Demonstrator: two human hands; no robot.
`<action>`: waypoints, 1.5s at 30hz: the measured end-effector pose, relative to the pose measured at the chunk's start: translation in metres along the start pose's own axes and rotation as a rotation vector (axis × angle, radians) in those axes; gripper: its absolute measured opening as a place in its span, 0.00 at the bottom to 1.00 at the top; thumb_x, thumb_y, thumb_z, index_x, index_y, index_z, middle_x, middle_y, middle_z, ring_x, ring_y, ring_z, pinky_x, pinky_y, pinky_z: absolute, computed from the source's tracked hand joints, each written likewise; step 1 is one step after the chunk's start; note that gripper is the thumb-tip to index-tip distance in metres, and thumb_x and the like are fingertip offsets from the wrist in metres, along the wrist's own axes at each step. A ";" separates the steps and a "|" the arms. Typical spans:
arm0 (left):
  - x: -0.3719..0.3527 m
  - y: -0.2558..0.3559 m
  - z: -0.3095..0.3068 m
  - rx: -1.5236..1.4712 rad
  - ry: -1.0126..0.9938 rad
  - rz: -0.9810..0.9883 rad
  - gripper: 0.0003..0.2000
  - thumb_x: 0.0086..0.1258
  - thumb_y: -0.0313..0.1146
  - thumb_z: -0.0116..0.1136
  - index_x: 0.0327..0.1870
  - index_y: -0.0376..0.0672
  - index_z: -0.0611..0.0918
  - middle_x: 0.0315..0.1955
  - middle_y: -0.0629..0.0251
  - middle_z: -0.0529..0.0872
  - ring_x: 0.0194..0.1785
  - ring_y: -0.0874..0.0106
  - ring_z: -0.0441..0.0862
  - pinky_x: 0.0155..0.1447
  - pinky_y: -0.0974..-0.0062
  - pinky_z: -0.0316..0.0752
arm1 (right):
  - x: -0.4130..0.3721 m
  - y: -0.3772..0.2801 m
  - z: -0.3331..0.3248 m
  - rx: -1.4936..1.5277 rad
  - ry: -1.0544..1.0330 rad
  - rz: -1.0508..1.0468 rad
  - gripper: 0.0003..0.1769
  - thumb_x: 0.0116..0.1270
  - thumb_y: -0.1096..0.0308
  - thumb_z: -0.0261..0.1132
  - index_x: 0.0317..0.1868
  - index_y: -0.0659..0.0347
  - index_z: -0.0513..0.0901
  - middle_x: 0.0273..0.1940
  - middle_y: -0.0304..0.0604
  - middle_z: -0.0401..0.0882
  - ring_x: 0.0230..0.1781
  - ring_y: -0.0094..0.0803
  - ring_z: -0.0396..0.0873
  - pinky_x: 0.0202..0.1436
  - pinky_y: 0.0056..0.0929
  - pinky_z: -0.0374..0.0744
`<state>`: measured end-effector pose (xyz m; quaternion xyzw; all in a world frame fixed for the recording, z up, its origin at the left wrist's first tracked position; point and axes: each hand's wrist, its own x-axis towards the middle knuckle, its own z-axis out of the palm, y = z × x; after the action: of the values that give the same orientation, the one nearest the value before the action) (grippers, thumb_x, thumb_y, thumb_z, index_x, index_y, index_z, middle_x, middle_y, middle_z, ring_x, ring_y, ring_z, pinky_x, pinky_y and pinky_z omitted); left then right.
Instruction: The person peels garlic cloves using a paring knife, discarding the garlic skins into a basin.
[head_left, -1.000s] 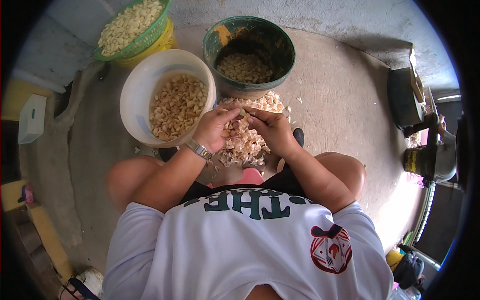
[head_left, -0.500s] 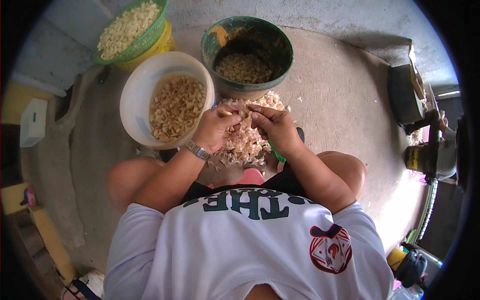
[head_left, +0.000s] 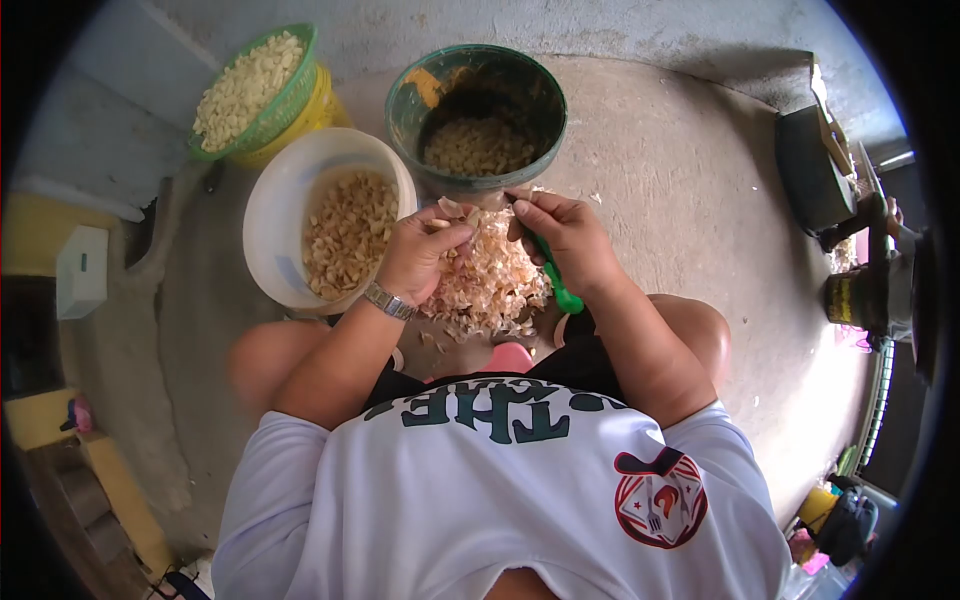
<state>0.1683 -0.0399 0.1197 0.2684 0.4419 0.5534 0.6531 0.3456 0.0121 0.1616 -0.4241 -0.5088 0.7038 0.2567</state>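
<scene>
My left hand (head_left: 420, 255), with a metal watch on its wrist, is closed in a pinch on a garlic clove (head_left: 440, 224) with papery skin at the fingertips. Just to its right, my right hand (head_left: 568, 232) is wrapped round a small knife (head_left: 563, 288); its green handle sticks out below the palm, and most of the blade is hidden. Both hands are over a heap of garlic skins (head_left: 495, 280) on the floor. Left of them, a white tub (head_left: 262, 235) holds unpeeled cloves (head_left: 350, 235). Behind the heap, a dark green bucket (head_left: 548, 112) contains peeled cloves (head_left: 480, 147).
A green basket (head_left: 300, 85) full of peeled garlic rests on a yellow bucket (head_left: 325, 105) at the back left. Concrete floor (head_left: 680, 190) runs to the wall. A dark container (head_left: 810, 180) stands at the far right, and a white box (head_left: 82, 272) at the left.
My right hand has moved slightly away from the left, and more of the green knife handle now shows. The view has shifted a little.
</scene>
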 end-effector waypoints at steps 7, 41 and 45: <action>0.006 0.004 0.014 0.178 0.084 0.208 0.09 0.55 0.22 0.58 0.37 0.37 0.77 0.26 0.69 0.78 0.24 0.83 0.72 0.25 0.86 0.67 | 0.002 0.001 0.010 -0.060 -0.110 -0.023 0.21 0.64 0.64 0.52 0.55 0.65 0.66 0.23 0.36 0.75 0.18 0.15 0.65 0.21 0.14 0.65; 0.053 0.037 -0.010 0.459 0.182 0.070 0.12 0.51 0.26 0.62 0.36 0.36 0.77 0.25 0.69 0.78 0.24 0.83 0.73 0.24 0.86 0.69 | 0.054 0.016 0.009 -0.596 0.317 -0.208 0.14 0.49 0.63 0.62 0.24 0.68 0.76 0.19 0.53 0.73 0.21 0.44 0.74 0.28 0.34 0.72; 0.085 0.039 -0.018 0.295 0.279 0.011 0.11 0.52 0.27 0.61 0.36 0.40 0.76 0.24 0.72 0.77 0.23 0.82 0.72 0.22 0.85 0.66 | 0.052 0.015 0.009 -0.650 0.255 -0.169 0.15 0.48 0.61 0.63 0.24 0.68 0.75 0.20 0.54 0.74 0.22 0.44 0.75 0.29 0.34 0.72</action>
<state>0.1332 0.0488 0.1200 0.2845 0.6029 0.5178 0.5361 0.3122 0.0436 0.1317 -0.5244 -0.7033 0.4229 0.2270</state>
